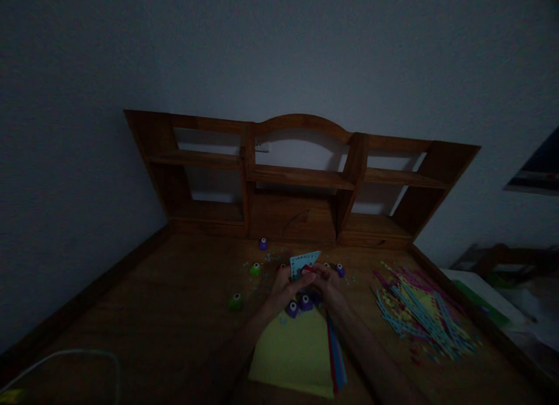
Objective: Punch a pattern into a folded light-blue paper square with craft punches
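Both hands meet over the middle of a wooden desk (pixel 174 312) in dim light. My left hand (pixel 286 285) and my right hand (pixel 327 281) are closed together on a small red punch (pixel 308 270) with a light blue paper piece (pixel 304 261) sticking up out of it. Two purple punches (pixel 299 305) sit just below my hands, at the top edge of a yellow paper sheet (pixel 294 352). Green punches (pixel 236 301) lie to the left of my left hand.
A pile of coloured paper strips (pixel 421 320) covers the desk's right side. Another purple punch (pixel 262 243) stands near the wooden shelf unit (pixel 301 178) at the back. A white cable (pixel 65 358) loops at the front left. Small paper bits are scattered near the punches.
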### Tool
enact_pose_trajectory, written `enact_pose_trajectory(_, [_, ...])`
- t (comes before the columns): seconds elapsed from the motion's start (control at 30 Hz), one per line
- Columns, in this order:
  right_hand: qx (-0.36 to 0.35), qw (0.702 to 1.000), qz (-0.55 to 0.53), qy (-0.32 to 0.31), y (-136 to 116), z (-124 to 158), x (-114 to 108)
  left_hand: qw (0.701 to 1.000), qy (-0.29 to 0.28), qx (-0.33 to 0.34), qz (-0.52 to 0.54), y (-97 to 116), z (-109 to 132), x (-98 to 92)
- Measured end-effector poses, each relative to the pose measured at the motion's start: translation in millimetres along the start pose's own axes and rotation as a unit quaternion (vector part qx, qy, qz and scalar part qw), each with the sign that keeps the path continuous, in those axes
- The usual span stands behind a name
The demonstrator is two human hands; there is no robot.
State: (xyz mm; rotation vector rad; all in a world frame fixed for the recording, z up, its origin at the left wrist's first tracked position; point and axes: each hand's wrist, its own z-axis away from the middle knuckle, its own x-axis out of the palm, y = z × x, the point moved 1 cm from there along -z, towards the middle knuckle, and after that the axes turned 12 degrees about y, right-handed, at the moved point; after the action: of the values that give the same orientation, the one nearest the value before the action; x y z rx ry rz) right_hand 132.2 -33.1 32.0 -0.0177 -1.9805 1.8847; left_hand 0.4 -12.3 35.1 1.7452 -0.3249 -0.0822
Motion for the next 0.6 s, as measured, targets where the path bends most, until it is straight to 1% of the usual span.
enact_pose_trajectory(0.27, [0.017,1.0,0.0,-0.004,2.8,-3.0,-2.5,1.0,-0.001,-0.01,-0.005,-2.1,0.4,-0.5])
enact_pose_trajectory(0.4, [0.018,1.0,-0.001,-0.01,5.9,-5.8,-6.6,1.0,-0.003,-0.028,0.0,-1.9,2.4,2.5])
enact_pose_trajectory(0.5, [0.027,0.999,-0.015,-0.02,5.4,-9.0,-10.3,0.999,0.018,-0.036,-0.006,1.8,4.6,4.3])
enact_pose_trajectory(0.53, [0.03,0.999,-0.019,-0.023,4.2,-9.7,-11.2,0.999,0.028,-0.029,-0.01,3.6,5.0,4.0])
enact_pose_trajectory(0.6, [0.036,0.999,-0.028,-0.025,0.1,-10.1,-12.1,0.998,0.049,0.007,-0.036,7.1,4.8,1.8])
